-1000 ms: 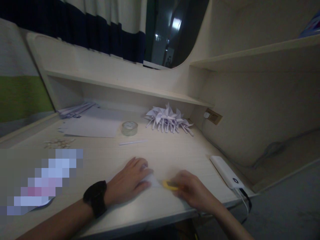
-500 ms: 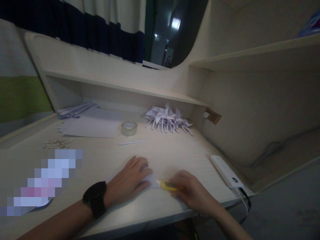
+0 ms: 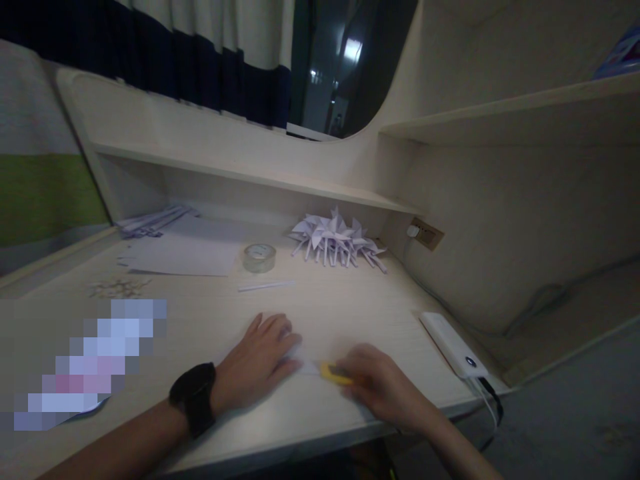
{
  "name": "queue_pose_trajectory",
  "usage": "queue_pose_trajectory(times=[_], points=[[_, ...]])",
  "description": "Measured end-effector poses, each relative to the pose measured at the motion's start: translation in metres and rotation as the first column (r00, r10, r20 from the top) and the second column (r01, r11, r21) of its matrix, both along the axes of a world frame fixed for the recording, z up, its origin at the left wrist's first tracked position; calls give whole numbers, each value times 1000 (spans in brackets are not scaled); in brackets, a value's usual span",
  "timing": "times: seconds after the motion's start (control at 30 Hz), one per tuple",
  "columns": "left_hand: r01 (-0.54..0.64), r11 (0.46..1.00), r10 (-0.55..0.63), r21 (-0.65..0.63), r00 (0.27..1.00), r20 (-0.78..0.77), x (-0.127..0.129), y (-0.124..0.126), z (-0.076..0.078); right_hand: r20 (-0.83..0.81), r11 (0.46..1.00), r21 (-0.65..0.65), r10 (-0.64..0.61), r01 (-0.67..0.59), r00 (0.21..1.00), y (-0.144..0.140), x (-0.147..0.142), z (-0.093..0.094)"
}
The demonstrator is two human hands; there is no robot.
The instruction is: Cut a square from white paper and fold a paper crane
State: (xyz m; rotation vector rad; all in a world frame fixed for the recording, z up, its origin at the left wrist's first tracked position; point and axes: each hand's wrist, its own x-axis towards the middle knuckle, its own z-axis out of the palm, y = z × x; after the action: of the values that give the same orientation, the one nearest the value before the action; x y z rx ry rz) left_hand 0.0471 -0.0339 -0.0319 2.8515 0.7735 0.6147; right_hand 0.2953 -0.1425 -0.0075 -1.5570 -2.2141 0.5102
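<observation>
White paper piece (image 3: 310, 368) sits under my loosely spread left hand (image 3: 263, 362), my right hand (image 3: 376, 381) gripping yellow utility knife (image 3: 335, 374) beside it.

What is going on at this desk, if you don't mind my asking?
A person is working on a small piece of white paper on the desk. Their left hand rests over it, while the right hand grips a yellow tool, perhaps a cutter, close to the paper's right end; blur hides whether it touches. Farther back lie a roll of clear tape and a cluster of white paper pinwheels.
</observation>
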Motion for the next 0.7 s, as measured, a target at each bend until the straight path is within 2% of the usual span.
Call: queue_pose_trajectory(times=[0.1, 0.3, 0.53, 0.7], points=[[13, 1000, -13, -12, 1000, 5, -6, 2, 0, -6, 1000, 6, -8, 8, 1000, 1, 0, -4], [210, 977, -213, -45, 973, -91, -26, 15, 7, -13, 1000, 23, -1, 1, 1000, 0, 0, -5], [190, 982, -191, -18, 977, -93, -30, 19, -7, 22, 1000, 22, -18, 17, 1000, -1, -2, -4], [188, 982, -187, -3, 976, -110, -30, 19, -9, 88, 989, 120, -99, 88, 991, -3, -11, -9]])
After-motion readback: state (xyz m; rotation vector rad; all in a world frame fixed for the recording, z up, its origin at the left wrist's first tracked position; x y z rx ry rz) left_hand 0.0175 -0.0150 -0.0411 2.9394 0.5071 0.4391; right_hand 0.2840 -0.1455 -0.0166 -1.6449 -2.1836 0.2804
